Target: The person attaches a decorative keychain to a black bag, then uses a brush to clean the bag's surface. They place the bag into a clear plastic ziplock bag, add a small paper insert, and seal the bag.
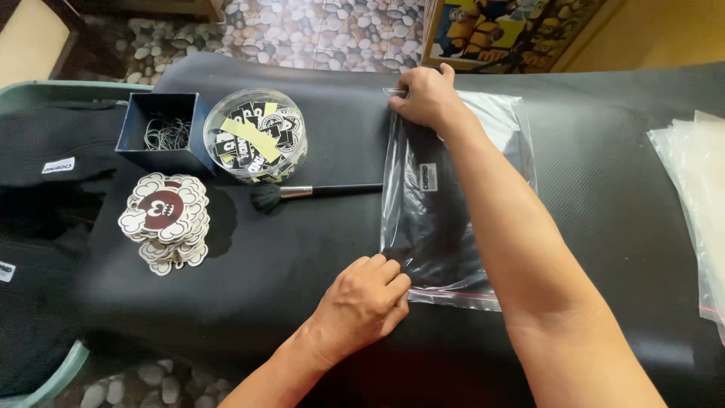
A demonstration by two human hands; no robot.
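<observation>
A clear plastic zip bag (434, 219) lies on the black mat (302, 249), with a folded black garment (423, 227) inside it. My right hand (427, 97) reaches across and pinches the bag's far left corner. My left hand (362, 302) presses on the bag's near left corner, close to its red zip strip (461, 291). My right forearm crosses over the bag's right side and hides part of it.
A black make-up style brush (302, 193) lies left of the bag. Further left stand a round clear tub of stickers (255, 136), a dark blue box of strings (162, 132) and a stack of cloud-shaped tags (165, 215). Empty clear bags (695, 174) lie at the right edge. Folded black clothes (53, 151) sit left.
</observation>
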